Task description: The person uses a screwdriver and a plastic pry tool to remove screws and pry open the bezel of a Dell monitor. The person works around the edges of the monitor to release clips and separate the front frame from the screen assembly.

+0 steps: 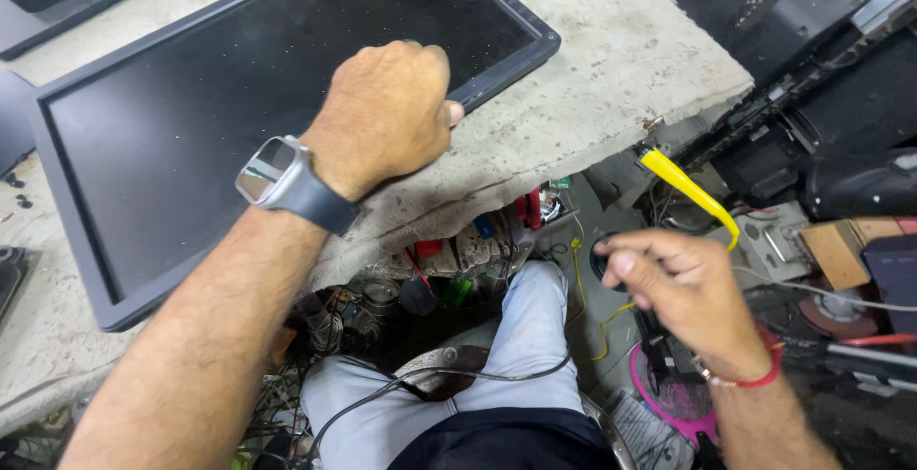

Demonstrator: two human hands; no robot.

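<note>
Head view of a bench repair in progress. The left hand (387, 112), wearing a wristwatch (275, 176), is curled over the near edge of a flat monitor (220, 97) that lies screen-up on a rough concrete slab (611, 59); its fingers are pressed together and folded on the bezel, thumb at the rim. The right hand (683, 288), with a red wrist thread (764, 370), is held below and to the right of the slab, fingertips drawn together around a small dark object too obscured to identify; whether it is truly pinched cannot be told. Just above this hand a yellow-handled tool (686, 188) slants among loose cables. As a judgement of progress: the monitor appears intact, bezel on and case unopened, so any opening or inspection seems yet to be done; it is only steadied at this stage. Containers: beneath the left hand, under the slab edge, a cluttered recess (458, 260) holds small red, blue and green parts and a metal tin; below the right hand sits a pink round dish (683, 413), its contents unclear.
</note>
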